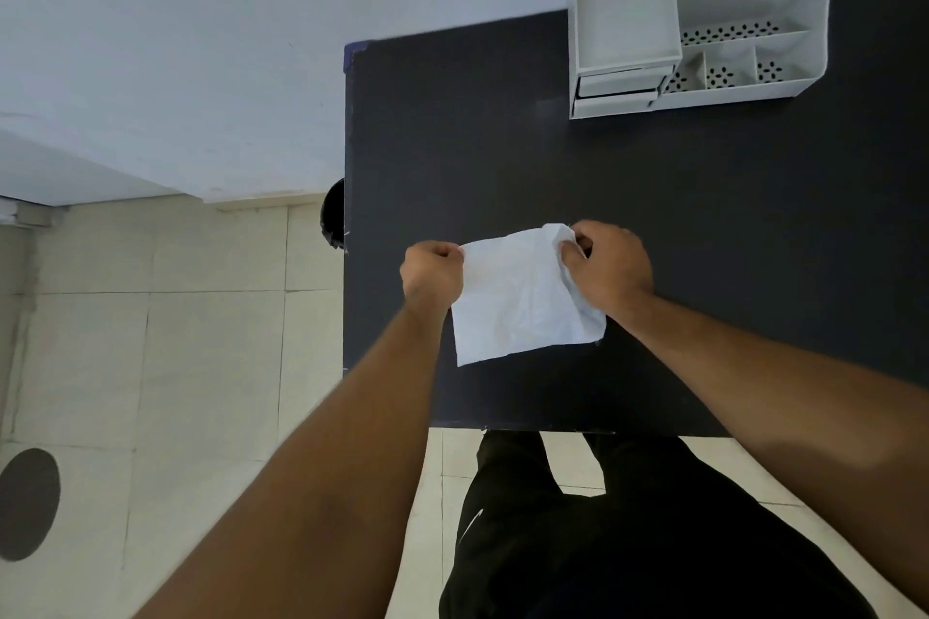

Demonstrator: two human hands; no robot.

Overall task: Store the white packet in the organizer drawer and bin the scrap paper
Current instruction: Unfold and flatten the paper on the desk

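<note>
White packet (pixel 523 297): flat, thin, roughly rectangular, creased, upper right corner crumpled. Held above near-centre of dark table, tilted, lower edge hanging free. Gripped at upper left corner by left hand (pixel 433 272), at upper right corner by right hand (pixel 611 269).

Organizer (pixel 704 10): pale grey plastic, far right on table, well apart from packet. Open tray on left side, divided compartments on right with perforated floors. Drawer (pixel 617 86) at near left, pulled slightly out. Scrap paper and bin not identifiable.

left hand (pixel 433 272): fisted, pinching | right hand (pixel 609 268): apparently pinching | forearms extended
</note>
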